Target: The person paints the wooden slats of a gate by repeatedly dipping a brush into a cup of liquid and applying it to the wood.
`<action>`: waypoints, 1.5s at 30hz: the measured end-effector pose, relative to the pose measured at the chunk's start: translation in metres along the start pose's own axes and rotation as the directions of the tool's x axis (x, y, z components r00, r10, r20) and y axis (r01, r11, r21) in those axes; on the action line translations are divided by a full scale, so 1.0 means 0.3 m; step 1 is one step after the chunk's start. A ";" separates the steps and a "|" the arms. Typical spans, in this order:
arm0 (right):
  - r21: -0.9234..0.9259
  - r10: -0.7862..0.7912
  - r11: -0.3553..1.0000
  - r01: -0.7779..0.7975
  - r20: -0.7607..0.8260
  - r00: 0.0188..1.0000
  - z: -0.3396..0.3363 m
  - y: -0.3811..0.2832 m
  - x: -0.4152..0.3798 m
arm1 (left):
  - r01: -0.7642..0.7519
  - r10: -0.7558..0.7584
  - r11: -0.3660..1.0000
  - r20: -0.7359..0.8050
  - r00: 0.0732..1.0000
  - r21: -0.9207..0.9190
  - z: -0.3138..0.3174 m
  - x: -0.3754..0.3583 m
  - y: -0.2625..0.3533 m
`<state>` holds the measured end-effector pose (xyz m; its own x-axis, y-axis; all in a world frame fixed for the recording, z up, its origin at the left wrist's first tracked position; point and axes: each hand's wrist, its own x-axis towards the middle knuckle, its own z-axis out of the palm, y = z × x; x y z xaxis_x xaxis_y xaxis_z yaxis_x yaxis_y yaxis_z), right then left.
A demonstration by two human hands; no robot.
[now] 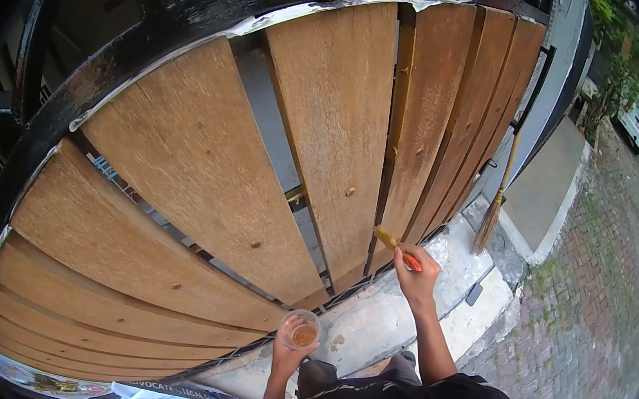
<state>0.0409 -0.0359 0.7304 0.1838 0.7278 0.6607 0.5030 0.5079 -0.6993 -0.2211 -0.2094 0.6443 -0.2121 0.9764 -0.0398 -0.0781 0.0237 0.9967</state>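
Note:
My right hand (419, 277) is closed around the red-orange handle of a paintbrush (386, 237). The brush's yellowish bristles point up and left, overlapping the edge of a wooden plank (422, 124) near its lower part. Lower down, my left hand (287, 359) grips a clear plastic cup (302, 330) with a little amber liquid at the bottom. The cup is held in front of the lower ends of the brown planks, apart from the brush. A wider plank (336, 123) with gaps at its sides stands just left of the brush.
A black metal frame (198, 16) with white tape or paper along its inner edge curves over the planks. Against the wall at right leans a broom (495, 212). A dark phone-like object (474, 294) lies on the concrete ledge (393, 310), beside brick paving (580, 332).

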 end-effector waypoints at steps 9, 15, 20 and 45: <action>0.117 -0.414 0.883 0.455 -0.265 0.871 -0.082 0.010 0.298 | -0.120 0.088 0.989 -0.314 0.945 -0.087 0.254 -0.036 -0.008; 0.270 -0.278 0.929 0.253 0.059 0.959 -0.102 0.259 0.142 | -0.151 0.159 0.987 -0.402 0.902 0.050 0.488 -0.172 -0.109; 0.258 -0.345 0.896 0.362 -0.109 0.932 -0.215 0.092 0.344 | -0.082 0.080 0.997 -0.400 0.913 0.011 0.573 -0.199 -0.113; 0.463 -0.467 0.765 0.448 -0.079 0.880 -0.268 0.019 0.556 | -0.213 0.212 0.976 -0.351 0.912 0.035 0.572 -0.182 0.020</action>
<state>0.1424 0.0512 0.8586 -0.0061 0.3668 0.9303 0.0763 0.9278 -0.3653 -0.0430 -0.2258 0.6645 -0.5520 0.8202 0.1501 0.0035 -0.1777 0.9841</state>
